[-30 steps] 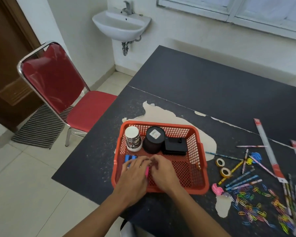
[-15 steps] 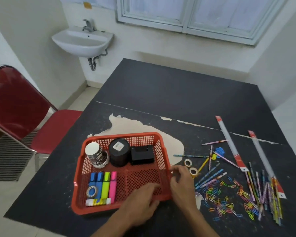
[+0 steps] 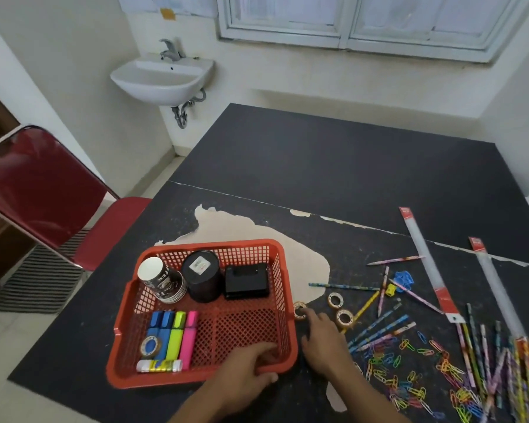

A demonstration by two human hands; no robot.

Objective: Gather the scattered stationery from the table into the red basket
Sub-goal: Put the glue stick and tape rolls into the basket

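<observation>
red basket [image 3: 165,380], highlighters [image 3: 173,334], cups [image 3: 162,280], tape [image 3: 151,346] inside

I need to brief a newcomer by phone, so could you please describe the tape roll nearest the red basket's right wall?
Find the red basket on the dark table. Right of it lie three small tan tape rolls. Yours is the leftmost tape roll, nearly against the basket at the fingertips of the right hand; the other two sit farther right, by the pencils.

Left hand [image 3: 248,371] on basket [image 3: 165,381] (near rim)
</observation>
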